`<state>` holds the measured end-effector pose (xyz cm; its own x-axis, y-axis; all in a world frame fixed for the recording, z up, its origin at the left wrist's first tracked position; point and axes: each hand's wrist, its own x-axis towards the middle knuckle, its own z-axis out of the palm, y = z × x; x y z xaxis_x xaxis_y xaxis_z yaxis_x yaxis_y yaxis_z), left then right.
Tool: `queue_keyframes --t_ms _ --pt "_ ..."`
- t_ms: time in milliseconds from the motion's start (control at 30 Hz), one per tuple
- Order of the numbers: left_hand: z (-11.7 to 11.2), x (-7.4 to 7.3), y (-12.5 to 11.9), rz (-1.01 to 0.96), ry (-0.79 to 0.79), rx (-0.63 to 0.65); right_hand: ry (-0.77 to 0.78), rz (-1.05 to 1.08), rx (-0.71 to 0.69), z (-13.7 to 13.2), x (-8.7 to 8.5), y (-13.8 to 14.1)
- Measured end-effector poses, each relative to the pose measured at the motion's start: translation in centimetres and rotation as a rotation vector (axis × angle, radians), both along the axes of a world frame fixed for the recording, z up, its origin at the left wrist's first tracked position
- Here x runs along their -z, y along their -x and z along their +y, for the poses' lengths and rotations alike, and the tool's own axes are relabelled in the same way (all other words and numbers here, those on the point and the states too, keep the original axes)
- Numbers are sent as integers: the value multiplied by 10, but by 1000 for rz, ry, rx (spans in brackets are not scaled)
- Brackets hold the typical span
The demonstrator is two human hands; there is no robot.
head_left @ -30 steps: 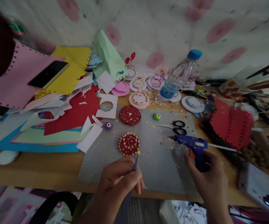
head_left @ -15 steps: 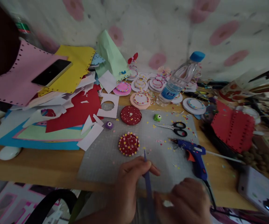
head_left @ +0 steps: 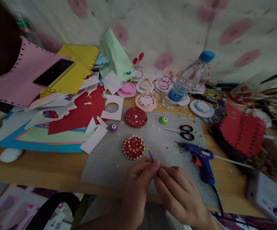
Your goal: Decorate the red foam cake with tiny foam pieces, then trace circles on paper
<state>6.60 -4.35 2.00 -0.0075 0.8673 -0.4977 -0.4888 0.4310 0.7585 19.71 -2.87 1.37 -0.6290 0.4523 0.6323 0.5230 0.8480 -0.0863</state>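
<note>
My left hand [head_left: 139, 182] is closed in a pinch above the front of the grey cutting mat [head_left: 105, 172]. From between its thumb and finger sticks the pointed end of a narrow purple paper strip [head_left: 150, 156]. My right hand [head_left: 177, 193] meets it from the right, fingers curled and pressed together at the left thumb; the rest of the strip is hidden in the grip. Just beyond the hands lies a dark red disc [head_left: 133, 147] edged with small yellow and pink stars. Behind it is a second red disc [head_left: 135, 117] with white specks and a pale centre.
Black-handled scissors [head_left: 185, 131], a blue glue gun [head_left: 202, 156], a green punch [head_left: 163, 120] and a purple punch [head_left: 113, 127] lie on the mat among confetti. A water bottle [head_left: 177, 94] stands behind. Coloured paper [head_left: 78, 111] and a phone [head_left: 54, 72] fill the left.
My right hand has moved up and left from lower down the strip to meet my left hand. Most of the strip, stretched out below before, is now hidden.
</note>
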Motion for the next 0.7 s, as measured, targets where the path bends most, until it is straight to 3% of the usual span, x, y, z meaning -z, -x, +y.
queue_keyframes --t_ms 133,233,367,467,567,700 --pt "0 3 3 -8 -6 50 70 109 -1 2 7 -2" --pt "-3 5 17 127 -46 138 272 275 97 9 10 -1" --pt "1 5 49 458 -155 162 566 781 291 34 11 6" --pt "12 4 68 704 -197 119 822 1063 217 61 14 12" --pt "25 5 74 853 -196 146 1019 1093 97 78 20 17" --pt "35 9 71 943 -192 187 1131 1030 91 80 30 18"
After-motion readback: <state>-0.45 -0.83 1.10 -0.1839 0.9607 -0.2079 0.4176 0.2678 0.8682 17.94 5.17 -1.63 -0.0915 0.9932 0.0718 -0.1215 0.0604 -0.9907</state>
